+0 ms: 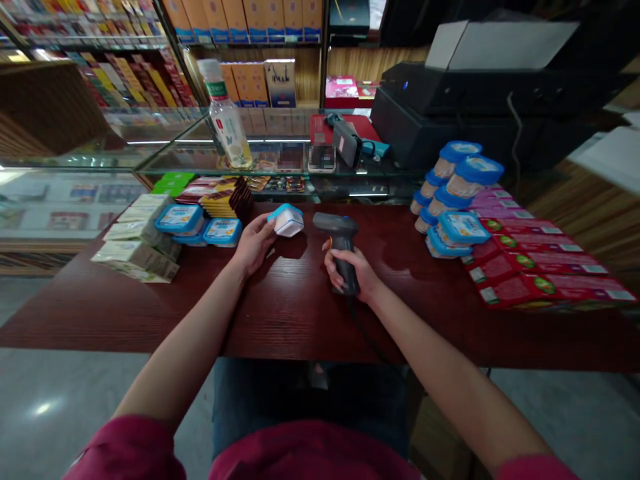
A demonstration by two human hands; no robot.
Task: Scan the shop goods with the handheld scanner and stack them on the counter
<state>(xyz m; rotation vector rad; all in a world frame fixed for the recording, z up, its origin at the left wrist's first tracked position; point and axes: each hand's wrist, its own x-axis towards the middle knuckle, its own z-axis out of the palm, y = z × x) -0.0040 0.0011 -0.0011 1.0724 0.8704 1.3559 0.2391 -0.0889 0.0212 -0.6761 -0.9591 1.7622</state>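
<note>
Scanner (341,248) upright, nose toward tub (286,221).

The dark red wooden table (280,313) carries several groups of goods. Near its left edge lie flat pale packets (135,250), and just beside them, toward the far edge, lie blue-lidded tubs (200,225) and a stack of dark bars (227,199). Near the far right corner stands a pile of blue-lidded cups (457,193). Along the right edge lie long red and pink boxes (535,263), touching each other.
</note>
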